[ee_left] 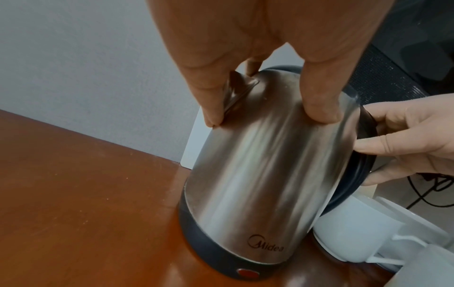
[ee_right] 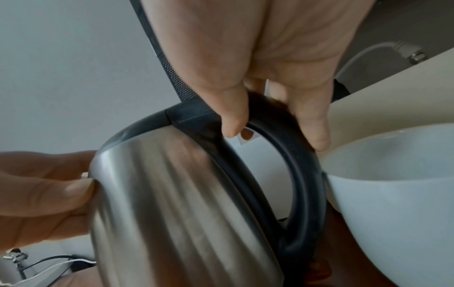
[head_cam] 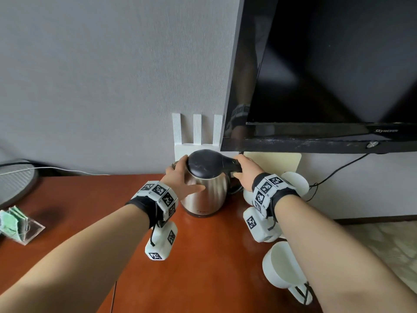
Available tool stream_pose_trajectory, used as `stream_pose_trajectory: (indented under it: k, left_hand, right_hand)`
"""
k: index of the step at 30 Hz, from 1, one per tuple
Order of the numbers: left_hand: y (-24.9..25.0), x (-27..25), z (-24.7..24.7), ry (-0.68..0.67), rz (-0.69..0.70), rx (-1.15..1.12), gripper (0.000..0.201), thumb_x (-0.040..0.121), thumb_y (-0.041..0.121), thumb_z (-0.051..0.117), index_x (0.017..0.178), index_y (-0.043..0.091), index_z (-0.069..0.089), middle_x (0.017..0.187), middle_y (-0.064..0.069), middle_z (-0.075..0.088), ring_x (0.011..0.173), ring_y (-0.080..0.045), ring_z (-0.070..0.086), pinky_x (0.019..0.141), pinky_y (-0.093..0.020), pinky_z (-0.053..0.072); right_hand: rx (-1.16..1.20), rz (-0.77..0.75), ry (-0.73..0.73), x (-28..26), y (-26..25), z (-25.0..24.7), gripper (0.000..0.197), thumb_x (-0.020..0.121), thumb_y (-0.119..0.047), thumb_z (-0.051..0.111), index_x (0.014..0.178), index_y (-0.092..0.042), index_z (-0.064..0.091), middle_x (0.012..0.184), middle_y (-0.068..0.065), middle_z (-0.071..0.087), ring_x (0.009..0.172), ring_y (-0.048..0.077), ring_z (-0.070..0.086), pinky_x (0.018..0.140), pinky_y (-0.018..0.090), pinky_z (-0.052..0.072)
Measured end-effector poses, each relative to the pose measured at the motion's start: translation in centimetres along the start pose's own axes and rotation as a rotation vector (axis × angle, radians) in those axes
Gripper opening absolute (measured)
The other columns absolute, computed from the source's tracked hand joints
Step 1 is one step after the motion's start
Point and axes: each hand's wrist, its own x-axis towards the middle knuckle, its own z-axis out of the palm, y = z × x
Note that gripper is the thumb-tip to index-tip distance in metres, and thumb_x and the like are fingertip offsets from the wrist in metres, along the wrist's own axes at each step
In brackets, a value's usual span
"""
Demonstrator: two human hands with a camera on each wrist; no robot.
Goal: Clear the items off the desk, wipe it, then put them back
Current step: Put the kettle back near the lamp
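Currently both of my hands are on the kettle (head_cam: 204,188), which stands upright on its dark base at the back of the desk (head_cam: 79,199), just in front of the white router (head_cam: 196,134) and below the lower left corner of the television (head_cam: 327,75).

My left hand (head_cam: 180,177) wraps the steel body on the spout side: in the left wrist view the thumb and fingers (ee_left: 319,104) are curled against the shell near the top. My right hand (head_cam: 244,172) closes round the black handle (ee_right: 294,155) on the opposite side; the right wrist view shows the fingers hooked over the upper arc of the loop.

Governing relation: the kettle's long axis is vertical and lies directly between my two hands, spout to my left, handle to my right. Neither hand is nearer; the grip is symmetrical across the body.

White cups (head_cam: 282,267) stand on the handle side of the kettle, and one cup (ee_right: 393,184) touches or nearly touches the handle. A dark cord (head_cam: 334,175) runs off beyond the cups; whether it belongs to the kettle cannot be determined.

Judgement: a straight vertical lift is indicated before any sideways travel, so the handle clears that cup.
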Motion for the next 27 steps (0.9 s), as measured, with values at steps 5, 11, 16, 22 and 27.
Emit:
stream_pose_trajectory:
  k: [5, 11, 16, 22, 27]
  left_hand:
    - [0.3, 0.2, 0.3, 0.013, -0.018, 0.0, 0.104, 0.077, 0.043, 0.072, 0.15, 0.031, -0.002, 0.153, -0.012, 0.015, 0.136, -0.035, 0.033, 0.11, -0.044, 0.036]
    - [0.6, 0.7, 0.5, 0.007, -0.042, 0.008, 0.104, 0.078, 0.044, 0.071, 0.15, 0.033, -0.004, 0.152, -0.011, 0.016, 0.135, -0.036, 0.035, 0.108, -0.045, 0.037]
    - [0.3, 0.3, 0.4, -0.005, -0.046, 0.026, 0.106, 0.078, 0.044, 0.071, 0.15, 0.034, -0.007, 0.154, -0.012, 0.016, 0.135, -0.036, 0.036, 0.108, -0.046, 0.037]
    - [-0.6, -1.9, -0.4, 0.007, 0.006, 0.017, 0.104, 0.081, 0.039, 0.07, 0.15, 0.031, -0.008, 0.154, -0.009, 0.014, 0.135, -0.029, 0.038, 0.108, -0.04, 0.035]
    - [-3.7, -4.7, -2.3, 0.066, 0.042, 0.06, 0.106, 0.078, 0.043, 0.071, 0.151, 0.027, -0.004, 0.156, -0.009, 0.009, 0.141, -0.027, 0.027, 0.111, -0.038, 0.03]
  right_hand:
    - [-0.002, 0.0, 0.003, 0.4, 0.2, -0.2, 0.037, 0.091, -0.002, 0.05, 0.127, -0.01, 0.043, 0.131, 0.013, 0.047, 0.114, 0.03, 0.051, 0.097, 0.032, 0.039]
    - [0.006, 0.029, 0.006, 0.2, 0.0, -0.3, 0.04, 0.092, -0.008, 0.051, 0.13, -0.012, 0.04, 0.134, 0.013, 0.044, 0.113, 0.032, 0.052, 0.098, 0.035, 0.04]
    - [0.026, 0.051, 0.016, -1.1, -0.4, -0.5, 0.055, 0.091, -0.014, 0.054, 0.141, -0.016, 0.03, 0.143, 0.012, 0.032, 0.118, 0.033, 0.051, 0.104, 0.037, 0.039]
    - [-0.053, 0.048, 0.013, -3.7, -1.9, -0.9, 0.065, 0.092, -0.021, 0.053, 0.148, -0.02, 0.02, 0.153, 0.007, 0.017, 0.13, 0.029, 0.041, 0.11, 0.037, 0.034]
    - [-0.115, -0.039, 0.039, -6.2, -4.9, 0.5, 0.069, 0.091, -0.024, 0.056, 0.149, -0.021, 0.019, 0.155, 0.005, 0.014, 0.141, 0.026, 0.025, 0.116, 0.036, 0.024]
